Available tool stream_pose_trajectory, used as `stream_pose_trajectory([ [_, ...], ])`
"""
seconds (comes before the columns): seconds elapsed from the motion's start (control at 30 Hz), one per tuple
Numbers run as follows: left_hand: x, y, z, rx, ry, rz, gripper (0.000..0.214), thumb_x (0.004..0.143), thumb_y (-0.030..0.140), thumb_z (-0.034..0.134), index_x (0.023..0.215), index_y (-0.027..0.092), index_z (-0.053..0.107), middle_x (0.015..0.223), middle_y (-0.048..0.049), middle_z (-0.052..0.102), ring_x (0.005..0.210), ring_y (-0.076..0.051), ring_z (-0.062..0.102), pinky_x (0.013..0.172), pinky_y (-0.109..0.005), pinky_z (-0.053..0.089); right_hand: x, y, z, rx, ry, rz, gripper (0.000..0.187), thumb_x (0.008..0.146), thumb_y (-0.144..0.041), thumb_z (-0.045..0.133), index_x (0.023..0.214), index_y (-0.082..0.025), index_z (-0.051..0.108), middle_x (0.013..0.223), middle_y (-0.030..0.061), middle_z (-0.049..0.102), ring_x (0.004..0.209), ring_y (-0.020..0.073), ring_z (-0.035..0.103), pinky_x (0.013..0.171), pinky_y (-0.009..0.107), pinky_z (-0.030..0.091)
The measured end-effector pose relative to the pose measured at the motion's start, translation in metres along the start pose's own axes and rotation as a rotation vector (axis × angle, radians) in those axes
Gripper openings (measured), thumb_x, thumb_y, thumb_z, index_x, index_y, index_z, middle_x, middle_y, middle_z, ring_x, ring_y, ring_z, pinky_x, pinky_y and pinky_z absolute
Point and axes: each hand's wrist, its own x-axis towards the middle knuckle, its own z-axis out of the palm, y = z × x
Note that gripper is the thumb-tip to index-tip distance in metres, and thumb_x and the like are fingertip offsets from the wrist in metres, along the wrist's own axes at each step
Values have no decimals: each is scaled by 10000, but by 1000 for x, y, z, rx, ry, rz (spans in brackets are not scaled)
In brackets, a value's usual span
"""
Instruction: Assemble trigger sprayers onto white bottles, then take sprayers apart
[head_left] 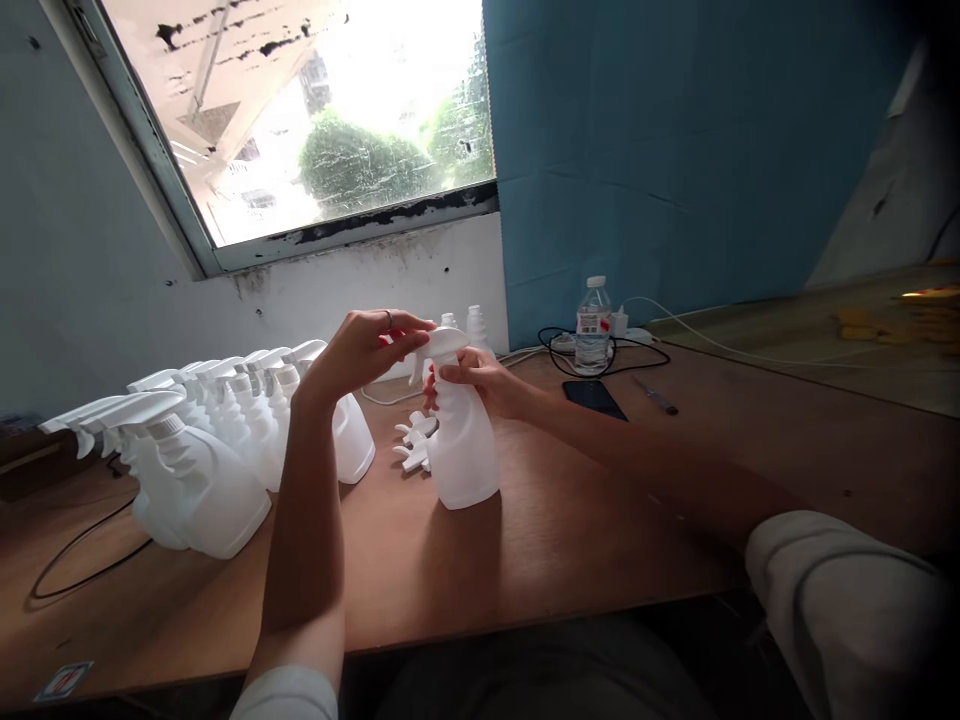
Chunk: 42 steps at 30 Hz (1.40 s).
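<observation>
A long brown wooden counter (pixel 420 570) runs under a wide window (pixel 315 120) and beside a blue wall panel (pixel 675 150). Along the counter's left part stands a crowded row of finished white plastic spray bottles (pixel 217 440) with trigger heads, reaching from the near left edge back toward the wall; a black cable (pixel 75 560) loops in front of them.

Near the middle stands the white translucent spray bottle (pixel 463 450) being handled, upright on the counter. The right hand (pixel 480 385) is wrapped around its neck, and the left hand (pixel 367 345), with a ring on one finger, is closed on the white trigger spray head (pixel 439 345) sitting on top of it. The left forearm rises in front of the row and hides part of one finished bottle.

Just behind the held bottle lie a few loose white trigger heads (pixel 414 440), and two open white bottle necks (pixel 474 325) show by the wall.

To the right are a clear plastic water bottle (pixel 594 325) whose red label is too small to read, a tangle of black cord (pixel 600 355), a dark phone (pixel 594 397) lying flat, and a small pen-like tool (pixel 656 397). A sticker (pixel 64 680) at the near left corner is illegible.
</observation>
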Motion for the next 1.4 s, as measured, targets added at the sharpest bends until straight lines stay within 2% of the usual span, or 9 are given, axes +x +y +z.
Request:
stream_pose_trajectory([
  [0.13,-8,-4,-16,11,116,-9,364,893,478,585,1049,192,746,837,-64,739,651,-132,643,603,-247,526,-1,-5,-11,-148,-26,35,444,764,-358,763,1092,-81,650,791,93,715,713,176,679,651,285,559],
  [0.3,-24,-2,-41,69,285,-86,343,872,516,612,963,214,747,786,-46,719,655,-143,639,581,-267,516,-2,-1,-5,-48,27,-22,461,732,-317,770,1124,-132,615,922,90,716,719,150,670,606,244,551],
  [0.47,-36,7,-51,71,296,-105,262,875,488,630,892,254,745,737,-15,687,634,-143,622,584,-304,499,-2,0,2,-2,32,-54,256,739,-300,760,869,-137,612,915,79,683,674,128,621,563,243,528],
  [0.6,-35,15,-48,80,268,-91,264,873,490,630,826,258,748,714,-8,692,630,-151,624,576,-314,501,-4,-1,4,-26,47,-92,254,759,-310,746,728,-152,549,674,14,596,587,112,541,524,240,481],
  [0.77,-28,21,-38,101,191,-14,289,881,474,619,841,220,750,744,-24,720,629,-135,639,581,-282,524,-3,-1,6,-42,-3,-102,232,779,-303,729,814,-155,554,792,29,618,588,97,514,525,242,441],
  [0.97,-18,25,-22,152,93,35,325,910,451,572,985,185,743,877,-56,743,635,-109,635,583,-228,528,-3,-1,8,-52,-53,-99,287,799,-336,724,757,-159,502,668,-6,554,605,105,521,568,244,424],
  [1.13,-8,21,-8,189,-10,89,335,908,437,572,1082,191,716,1052,-84,713,747,-133,669,609,-220,536,-2,0,6,-41,-64,-95,263,796,-313,708,939,-159,551,768,20,634,581,110,539,567,260,456],
  [1.27,-4,13,-2,135,-2,113,240,903,341,590,1033,201,735,984,-73,686,700,-114,649,618,-232,545,-1,4,-1,0,-73,-68,256,795,-284,693,936,-171,512,917,61,675,567,108,565,531,253,457],
  [1.4,-2,6,-1,1,13,140,178,884,313,616,926,202,749,857,-49,626,603,-92,608,574,-241,548,0,7,-4,14,-86,-45,244,803,-250,673,945,-176,489,836,42,675,562,110,555,536,246,453],
])
